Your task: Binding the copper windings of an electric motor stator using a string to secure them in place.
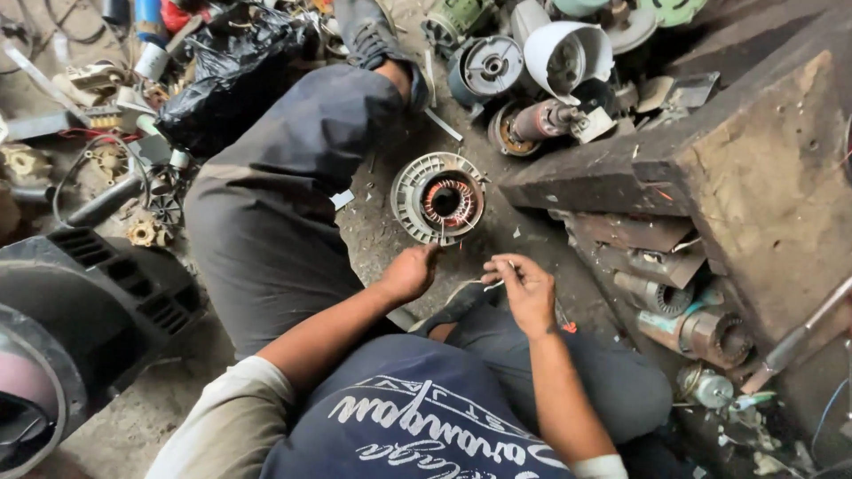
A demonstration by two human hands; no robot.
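While a thin wire (475, 286) is pinched in the closed right hand (525, 288) and pulled by the closed left hand (410, 271) below the stator (439, 198) on the floor, snapping could be caused by overpulling.

**Motor repair / scrap workshop, floor-level**

Work happens on a gritty, debris-strewn concrete floor (382, 231), not a bench. Round grey motor stator with exposed copper windings (439, 198) lies on it. Heap of stripped motor housings, rotors and white fan covers (541, 71) behind. More worn cylindrical motors (701, 333) wedged beside a rough, scarred wooden block (754, 168). Black plastic appliance casing with vent slots (98, 302) at left, loose cables and small metal parts (106, 151) scattered around.
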